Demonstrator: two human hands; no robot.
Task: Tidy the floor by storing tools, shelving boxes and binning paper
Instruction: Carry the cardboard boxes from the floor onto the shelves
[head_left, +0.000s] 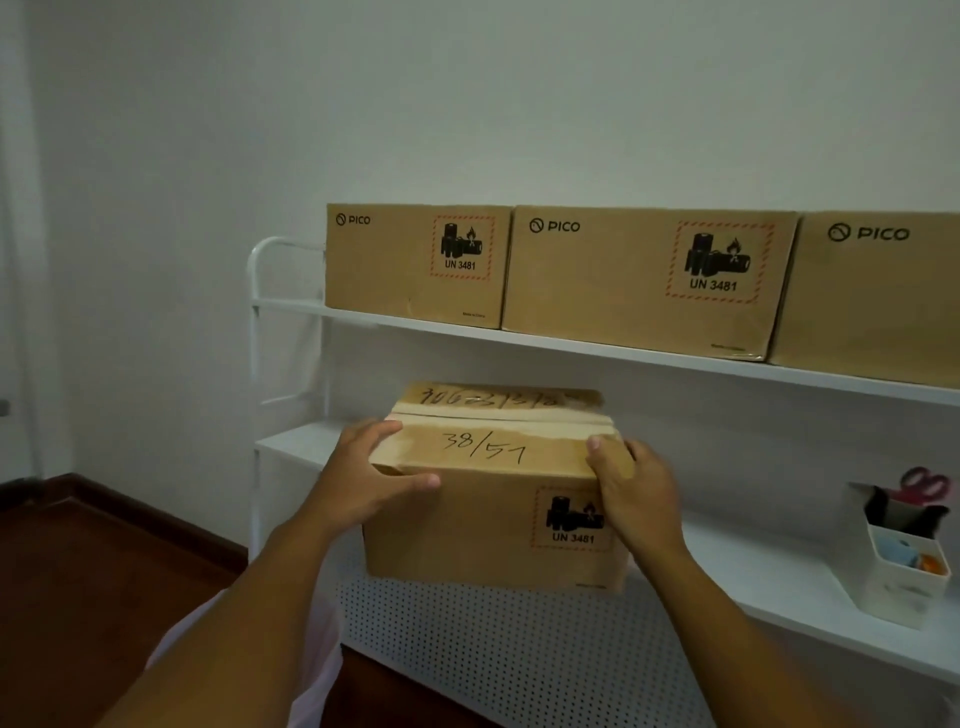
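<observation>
A brown cardboard box (483, 525) with "38/51" handwritten on its taped top and a UN 3481 battery label on its front is at the front edge of the white rack's lower shelf (291, 441). My left hand (374, 483) grips its top left corner. My right hand (634, 493) grips its top right corner. The box's near face overhangs the shelf edge toward me; whether its base rests on the shelf is hidden. Three matching PICO boxes (649, 280) stand side by side on the upper shelf (571, 345).
A white desk organiser (904, 577) with pink-handled scissors (930, 486) and small items stands on the lower shelf at right. A perforated white panel (519, 649) hangs below the shelf. Dark wooden floor (104, 582) lies at left, beside the rack's white end frame (254, 364).
</observation>
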